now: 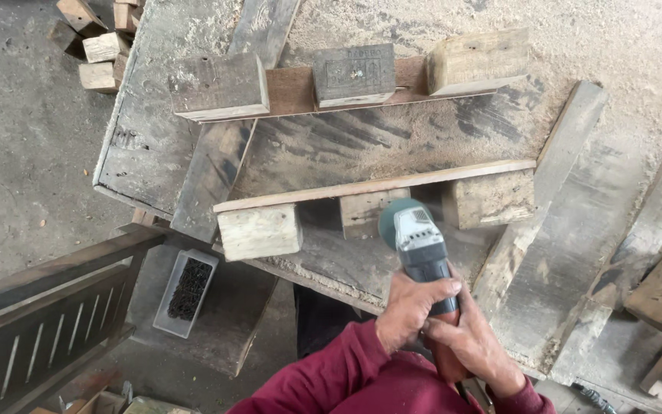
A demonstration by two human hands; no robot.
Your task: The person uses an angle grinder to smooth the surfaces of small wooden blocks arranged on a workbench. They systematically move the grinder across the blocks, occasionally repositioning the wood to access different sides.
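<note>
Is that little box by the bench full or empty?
Full: the small rectangular tray below the workbench edge is packed nearly to its rim with dark small pieces, too small to identify.

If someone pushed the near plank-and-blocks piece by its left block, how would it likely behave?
The plank-and-blocks piece would probably move as one stiff unit, since three blocks sit under one plank. It looks fairly heavy, being solid wood. Sawdust on the workbench might let it slide rather than tip. Both hands grip the angle grinder.
</note>
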